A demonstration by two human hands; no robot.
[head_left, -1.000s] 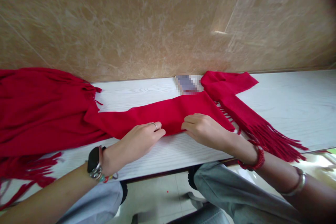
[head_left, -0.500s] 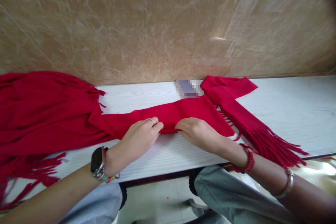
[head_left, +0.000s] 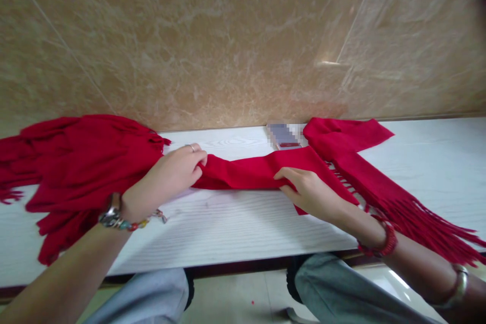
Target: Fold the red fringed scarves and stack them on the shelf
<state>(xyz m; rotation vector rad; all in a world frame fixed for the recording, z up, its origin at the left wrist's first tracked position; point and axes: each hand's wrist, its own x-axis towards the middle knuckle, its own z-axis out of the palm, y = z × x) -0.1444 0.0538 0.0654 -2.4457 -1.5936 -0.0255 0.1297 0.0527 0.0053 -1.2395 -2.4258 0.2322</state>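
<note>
Scarf (head_left: 246, 173): matt cloth, approx. smooth w/ creases; surface (head_left: 212, 228): wood-grain finish, v. low sheen; wall (head_left: 228, 45): marble-look, semi-gloss; ring (head_left: 192, 148) & bangle (head_left: 460, 286): shiny metal; floor (head_left: 235, 296): glossy tile

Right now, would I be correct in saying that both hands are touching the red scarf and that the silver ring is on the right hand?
Not quite: the head view shows the silver ring on the left hand, not on the right hand. Both hands are indeed touching the red scarf.
</note>
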